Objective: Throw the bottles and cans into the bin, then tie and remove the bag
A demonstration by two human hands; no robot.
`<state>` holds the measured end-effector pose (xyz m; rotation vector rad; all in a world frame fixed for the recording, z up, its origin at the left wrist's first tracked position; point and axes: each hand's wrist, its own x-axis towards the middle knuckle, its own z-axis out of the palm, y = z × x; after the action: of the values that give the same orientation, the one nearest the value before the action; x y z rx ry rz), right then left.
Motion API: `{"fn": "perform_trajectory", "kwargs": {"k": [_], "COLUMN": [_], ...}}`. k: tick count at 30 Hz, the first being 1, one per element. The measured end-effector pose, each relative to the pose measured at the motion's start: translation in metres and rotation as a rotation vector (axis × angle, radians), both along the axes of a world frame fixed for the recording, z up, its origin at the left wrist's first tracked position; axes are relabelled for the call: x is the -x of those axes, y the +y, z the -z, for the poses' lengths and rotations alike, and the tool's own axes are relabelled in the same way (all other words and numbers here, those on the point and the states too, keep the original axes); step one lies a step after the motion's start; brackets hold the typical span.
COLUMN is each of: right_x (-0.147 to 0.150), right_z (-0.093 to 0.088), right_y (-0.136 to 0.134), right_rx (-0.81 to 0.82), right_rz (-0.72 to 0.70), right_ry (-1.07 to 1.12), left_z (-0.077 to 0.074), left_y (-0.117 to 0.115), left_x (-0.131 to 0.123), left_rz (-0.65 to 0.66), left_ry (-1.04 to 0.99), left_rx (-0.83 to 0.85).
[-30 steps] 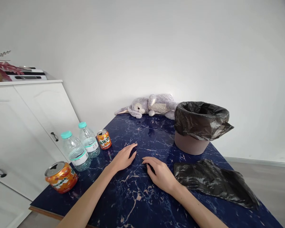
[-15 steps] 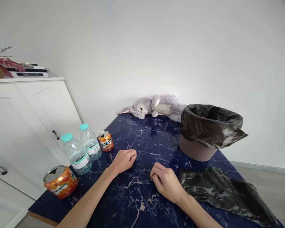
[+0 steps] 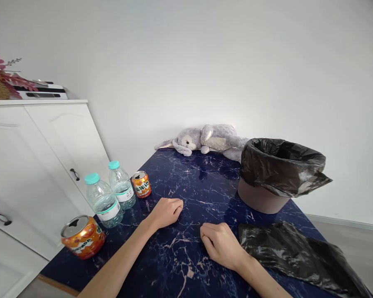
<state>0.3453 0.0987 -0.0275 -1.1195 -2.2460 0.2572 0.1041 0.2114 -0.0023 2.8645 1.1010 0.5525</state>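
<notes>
Hands rest fisted and empty on table (image 3: 186, 182); black bag (image 3: 298, 254) lies just right of right hand (image 3: 220, 245), farther from left hand (image 3: 166, 212).

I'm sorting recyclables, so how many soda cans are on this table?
2. The farther can stands just right of the farther water bottle by the left edge; the nearer can sits at the near left corner. The inside of the bin is hidden.

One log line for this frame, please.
left hand: closed, nothing seen held, on table | right hand: closed, nothing seen held, on table | near right: black bag
</notes>
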Motion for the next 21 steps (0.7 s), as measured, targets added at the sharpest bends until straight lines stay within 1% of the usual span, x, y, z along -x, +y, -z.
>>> {"fn": "perform_trajectory", "kwargs": {"k": [6, 14, 21], "right_x": [-0.0003, -0.0012, -0.0012], "right_z": [-0.0028, -0.0030, -0.0020], "right_y": [-0.0012, -0.0020, -0.0022], "right_rx": [0.045, 0.051, 0.055], "right_rz": [-0.013, -0.018, -0.015], "right_ry": [0.004, 0.032, 0.037], "left_z": [-0.0007, -0.0013, 0.0015], "left_y": [-0.0001, -0.0003, 0.0002], "left_x": [-0.0011, -0.0033, -0.0039], "left_rz": [-0.015, -0.029, -0.033], "left_ry": [-0.023, -0.039, -0.052], "left_rx": [0.024, 0.057, 0.078]}}
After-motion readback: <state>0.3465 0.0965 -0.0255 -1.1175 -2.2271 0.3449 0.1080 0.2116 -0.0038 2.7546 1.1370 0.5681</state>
